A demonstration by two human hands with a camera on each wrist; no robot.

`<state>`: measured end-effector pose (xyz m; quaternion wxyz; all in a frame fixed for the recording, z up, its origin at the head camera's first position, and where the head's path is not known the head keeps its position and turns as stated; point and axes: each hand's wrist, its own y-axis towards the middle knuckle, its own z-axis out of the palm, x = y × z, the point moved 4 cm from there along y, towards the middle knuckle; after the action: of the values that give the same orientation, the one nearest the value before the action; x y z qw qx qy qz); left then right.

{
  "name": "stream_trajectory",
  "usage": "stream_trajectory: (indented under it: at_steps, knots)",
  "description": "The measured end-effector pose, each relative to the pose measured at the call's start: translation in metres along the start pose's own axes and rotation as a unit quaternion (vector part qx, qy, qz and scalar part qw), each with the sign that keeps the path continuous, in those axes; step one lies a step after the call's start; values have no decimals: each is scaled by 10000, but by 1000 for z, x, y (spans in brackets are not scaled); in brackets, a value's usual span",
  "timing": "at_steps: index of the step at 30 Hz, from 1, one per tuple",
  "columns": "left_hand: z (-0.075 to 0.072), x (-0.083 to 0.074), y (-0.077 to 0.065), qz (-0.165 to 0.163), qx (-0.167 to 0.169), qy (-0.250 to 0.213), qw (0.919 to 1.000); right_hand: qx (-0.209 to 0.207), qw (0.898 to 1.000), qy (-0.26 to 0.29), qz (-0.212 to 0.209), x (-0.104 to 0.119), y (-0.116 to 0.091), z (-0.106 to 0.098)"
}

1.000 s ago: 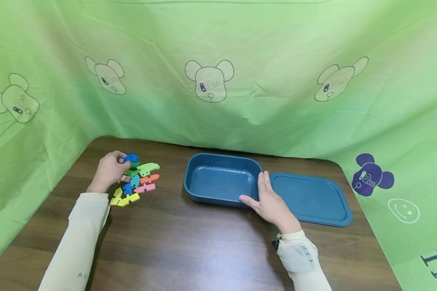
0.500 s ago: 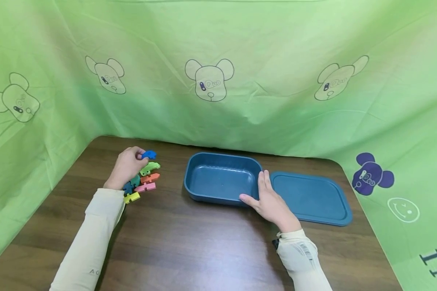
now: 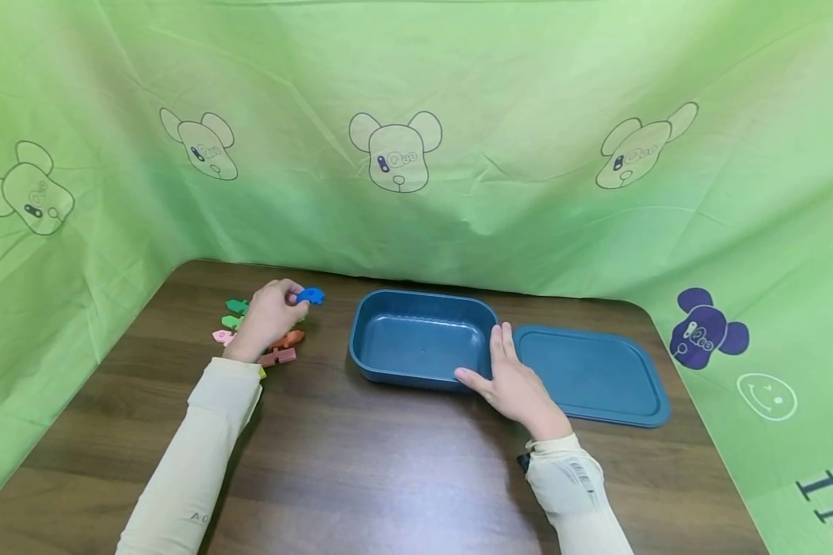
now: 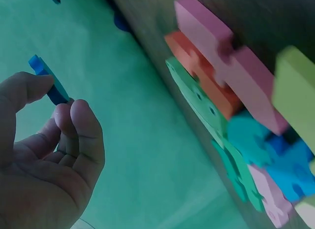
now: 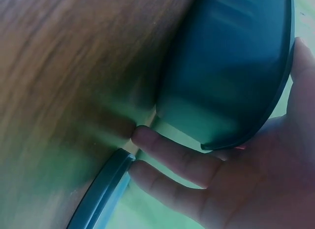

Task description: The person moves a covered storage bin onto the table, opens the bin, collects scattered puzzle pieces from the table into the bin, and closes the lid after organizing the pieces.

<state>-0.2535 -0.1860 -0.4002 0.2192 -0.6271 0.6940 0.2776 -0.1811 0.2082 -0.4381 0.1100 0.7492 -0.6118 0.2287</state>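
Note:
Between thumb and fingertips my left hand [image 3: 267, 317] pinches a blue puzzle piece [image 3: 311, 296], raised above the table. In the left wrist view the blue piece [image 4: 49, 81] shows edge-on. Under and beside that hand lie several colourful toy puzzle pieces, among them a pink one [image 3: 278, 358], an orange one [image 3: 290, 339] and a light green one [image 4: 197, 93]; the arm covers part of the pile. My right hand [image 3: 517, 389] rests against the right end of a dark blue lidless box [image 3: 419, 347], fingers extended along its side, thumb at the front. Nothing lies inside the box.
A flat blue lid [image 3: 597, 378] lies on the wooden table [image 3: 389, 478] right of the box, close to my right fingers. Green cloth [image 3: 403, 231] with bear-head prints hangs behind and along both sides of the table.
My left hand has lifted the blue piece from the pile and carried it right, towards the box. My right hand has stayed at the box's end.

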Motion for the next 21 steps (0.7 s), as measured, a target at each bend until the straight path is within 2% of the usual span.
stream_trajectory:
  at_steps: [7,21]
  knots:
    - [13,-20,2,139,108,27,9998,0,10000,6,-5,0,0,0]
    - [32,-40,3,277,107,58,9995,13,9995,323,-47,0,3,3]
